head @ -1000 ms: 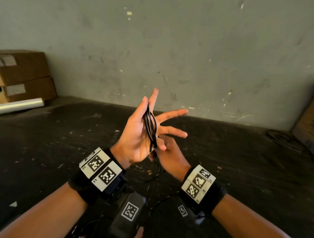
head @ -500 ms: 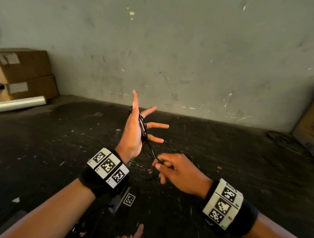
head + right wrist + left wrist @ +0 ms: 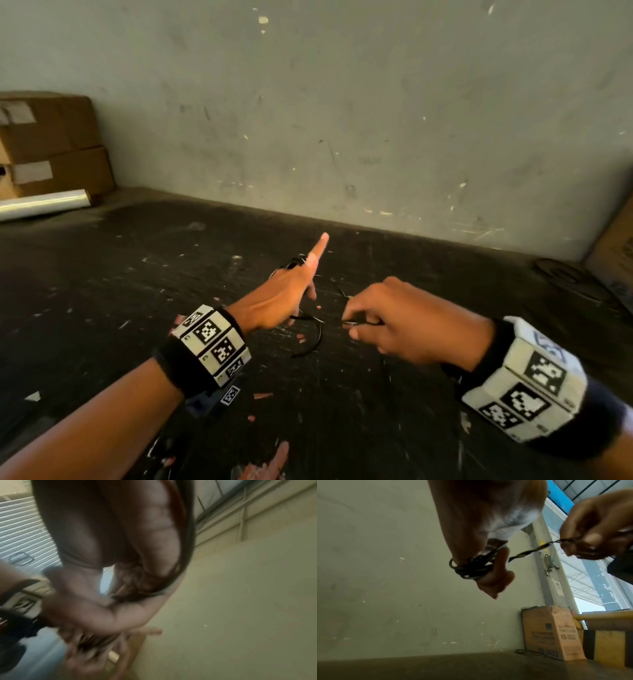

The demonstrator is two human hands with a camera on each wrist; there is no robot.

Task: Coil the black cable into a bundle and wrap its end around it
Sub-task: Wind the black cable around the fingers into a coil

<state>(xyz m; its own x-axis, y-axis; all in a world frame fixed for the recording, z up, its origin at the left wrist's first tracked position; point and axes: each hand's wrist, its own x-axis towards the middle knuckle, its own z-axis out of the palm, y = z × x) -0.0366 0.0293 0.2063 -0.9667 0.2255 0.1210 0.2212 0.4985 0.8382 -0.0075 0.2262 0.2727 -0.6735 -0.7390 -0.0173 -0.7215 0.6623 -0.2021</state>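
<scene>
The thin black cable [image 3: 294, 264] is wound in several loops round the fingers of my left hand [image 3: 281, 294], whose index finger points up and away. In the left wrist view the coil [image 3: 471, 568] sits across those fingers with the thumb lying on it. From there a twisted strand [image 3: 530, 551] runs to my right hand [image 3: 594, 531]. The right hand [image 3: 394, 318] pinches the free end between thumb and fingertips, a little right of the left hand. A slack loop [image 3: 317, 339] hangs between the hands above the dark tabletop [image 3: 137, 308]. The right wrist view is blurred.
Stacked cardboard boxes [image 3: 51, 144] and a shiny film roll [image 3: 44, 204] stand at the back left. Another cardboard box [image 3: 613, 253] stands at the far right against the grey wall [image 3: 342, 120], with a dark ring [image 3: 561, 270] lying beside it.
Both hands have dropped lower. The left hand turned palm down. The right hand drew the cable end out to the right, away from the coil.
</scene>
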